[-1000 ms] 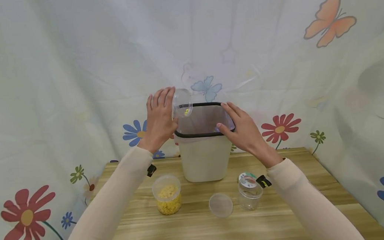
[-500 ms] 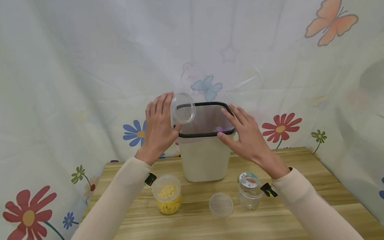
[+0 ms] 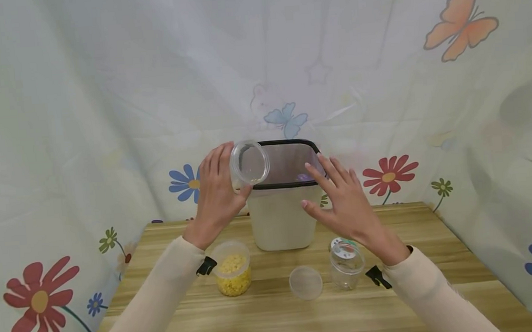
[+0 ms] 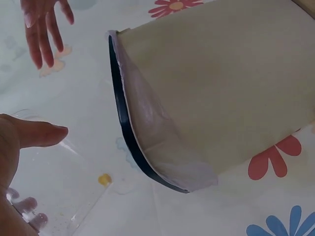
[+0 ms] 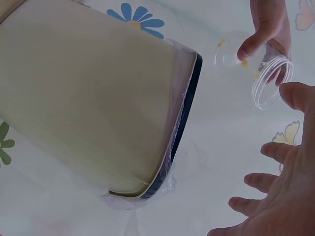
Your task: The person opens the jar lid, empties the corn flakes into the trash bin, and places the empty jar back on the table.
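Observation:
My left hand [image 3: 214,195] grips a clear plastic jar [image 3: 250,162] beside the left part of the bin's rim. The jar is tilted, its round mouth facing me in the head view. A few yellow bits cling inside its wall [image 5: 244,64] in the right wrist view. The cream bin [image 3: 283,219] stands upright, with a black rim [image 3: 290,185] and a thin translucent liner folded over it. My right hand [image 3: 343,204], fingers spread and holding nothing, hovers at the bin's right front rim.
A clear tub of yellow bits [image 3: 234,279] stands at left on the wooden table [image 3: 277,322]. A flat translucent lid [image 3: 305,283] lies in the middle. To its right is another clear jar [image 3: 347,273], with a printed round lid [image 3: 343,245] behind. Flowered cloth [image 3: 151,117] hangs around.
The left hand has come down and nearer, turning the jar's mouth toward me; yellow bits seen near its mouth earlier are gone from there. The right hand has drawn slightly down off the rim.

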The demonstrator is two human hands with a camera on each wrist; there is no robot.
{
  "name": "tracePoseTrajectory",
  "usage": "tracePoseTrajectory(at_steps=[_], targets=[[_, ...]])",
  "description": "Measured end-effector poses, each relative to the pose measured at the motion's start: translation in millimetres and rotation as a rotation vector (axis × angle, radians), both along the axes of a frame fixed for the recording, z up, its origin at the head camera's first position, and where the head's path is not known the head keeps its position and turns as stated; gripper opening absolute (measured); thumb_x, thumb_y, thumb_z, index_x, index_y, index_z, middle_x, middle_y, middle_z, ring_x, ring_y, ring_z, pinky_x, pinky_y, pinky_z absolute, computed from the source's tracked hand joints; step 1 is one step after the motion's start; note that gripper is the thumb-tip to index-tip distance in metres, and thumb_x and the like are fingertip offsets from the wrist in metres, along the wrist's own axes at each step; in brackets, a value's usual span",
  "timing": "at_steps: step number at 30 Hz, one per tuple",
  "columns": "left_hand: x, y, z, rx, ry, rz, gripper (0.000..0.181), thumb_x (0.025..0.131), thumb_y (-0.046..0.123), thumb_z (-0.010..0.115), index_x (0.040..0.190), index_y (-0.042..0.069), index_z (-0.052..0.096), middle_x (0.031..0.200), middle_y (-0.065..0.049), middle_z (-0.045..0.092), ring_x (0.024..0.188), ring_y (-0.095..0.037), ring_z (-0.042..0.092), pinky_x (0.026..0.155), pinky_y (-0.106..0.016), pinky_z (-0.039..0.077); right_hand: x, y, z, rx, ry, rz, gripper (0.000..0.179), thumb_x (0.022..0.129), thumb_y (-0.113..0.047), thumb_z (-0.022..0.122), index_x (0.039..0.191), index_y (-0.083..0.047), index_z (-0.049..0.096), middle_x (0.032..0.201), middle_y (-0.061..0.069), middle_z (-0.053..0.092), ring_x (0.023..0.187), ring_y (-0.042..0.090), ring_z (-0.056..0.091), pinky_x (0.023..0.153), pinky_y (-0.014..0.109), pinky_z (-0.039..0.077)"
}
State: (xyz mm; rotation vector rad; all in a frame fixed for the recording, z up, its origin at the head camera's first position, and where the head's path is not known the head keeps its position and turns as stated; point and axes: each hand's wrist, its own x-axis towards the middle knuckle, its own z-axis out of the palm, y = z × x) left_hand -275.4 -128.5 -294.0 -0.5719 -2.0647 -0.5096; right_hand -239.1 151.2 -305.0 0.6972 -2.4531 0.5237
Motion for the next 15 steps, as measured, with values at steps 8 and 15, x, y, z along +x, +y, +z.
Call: tracePoseTrajectory(at_steps=[8,15], targets=[[17.8,3.6,-10.3,0.069,-0.015,-0.033,0.097,0.067,0.022,0.088,0.147,0.004,0.036,0.142,-0.014,0.045,0.131,-0.032,0.042,0.11,-0.049,0.035,11.4,-3.2,-12.3,0.0,0.01,0.016,0.077,0.088,-0.049,0.063,0.155,-0.029,0.03,0.166,0.003,0.015,0.153,0.036,0.013,0.116,0.071,0.009],[32.0,8.4,-21.4,0.107,-0.038,-0.073,0.096,0.066,0.021,0.089,0.145,0.004,0.037,0.141,-0.014,0.046,0.127,-0.031,0.045,0.108,-0.047,0.038,21.6,-7.2,-22.1,-0.015,0.046,0.02,0.078,0.086,-0.048,0.065,0.155,-0.029,0.031,0.165,0.005,0.019,0.151,0.037,0.018,0.117,0.069,0.011]])
